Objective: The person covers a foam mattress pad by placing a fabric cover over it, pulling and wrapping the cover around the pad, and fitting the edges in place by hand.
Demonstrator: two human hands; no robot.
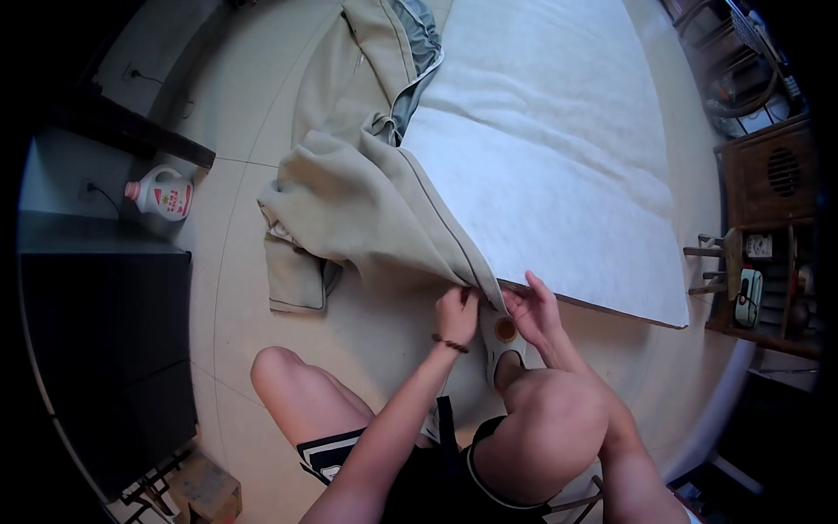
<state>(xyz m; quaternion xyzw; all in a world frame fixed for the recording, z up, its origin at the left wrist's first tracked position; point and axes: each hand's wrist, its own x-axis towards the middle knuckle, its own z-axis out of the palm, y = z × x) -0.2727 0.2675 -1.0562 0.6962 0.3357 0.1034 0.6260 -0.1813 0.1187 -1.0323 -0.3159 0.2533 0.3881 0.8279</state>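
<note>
A beige fabric cover (367, 205) with dark piping lies bunched along the left side of a large white cushion pad (559, 148). It overlaps the near left corner of the pad. My left hand (457, 316), a beaded bracelet on its wrist, is closed on the cover's near edge in a pinch. Close by on the right, my right hand (535, 310) has its thumb raised apart and its fingertips against the cover's edge at that corner. The far end of the cover shows a grey-blue lining (417, 39). What lies under the folds is hidden.
My shoe (504, 341) and bent knees are just below the hands. On the left are a white jug (164, 194) and a black cabinet (109, 341), with a cardboard box (205, 489) below. A wooden stool (720, 264) and wooden shelf unit (768, 175) stand right of the pad.
</note>
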